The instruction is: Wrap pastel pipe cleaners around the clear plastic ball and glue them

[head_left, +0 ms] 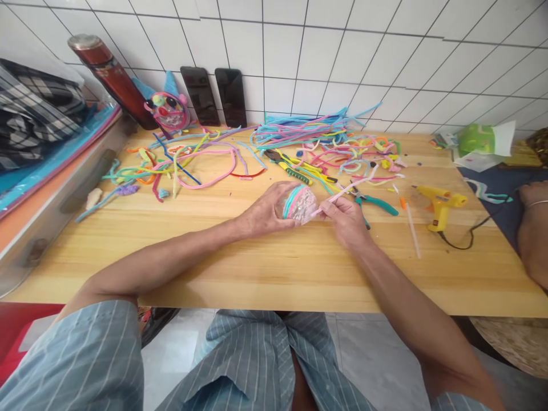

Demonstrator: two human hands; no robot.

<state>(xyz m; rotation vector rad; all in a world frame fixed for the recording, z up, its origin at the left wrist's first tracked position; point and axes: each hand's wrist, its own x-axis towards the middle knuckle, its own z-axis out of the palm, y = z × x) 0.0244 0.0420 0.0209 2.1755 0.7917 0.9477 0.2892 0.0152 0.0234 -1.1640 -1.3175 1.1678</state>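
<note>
My left hand (272, 214) is wrapped round a small rounded object (302, 204), banded with teal and pink fuzzy strips and showing a clear, shiny part. Between the pinched fingers of my right hand (342, 217) runs a pale pink pipe cleaner (359, 181). One end of it meets the object's right side, and the other sticks up to the right. Teal-handled pliers (379, 204) lie just beyond my right hand. Past my left hand are green-and-black-handled pliers (289, 166).
Loose pipe cleaners (205, 165) and a bundle (303, 130) lie toward the tiled wall. A yellow glue gun (440, 205) with a cord and a glue stick (413, 231) sit at right. Two phones (231, 97), a decorated figure (169, 111) and a red flask (113, 80) stand behind. Another person's arm (535, 234) is far right.
</note>
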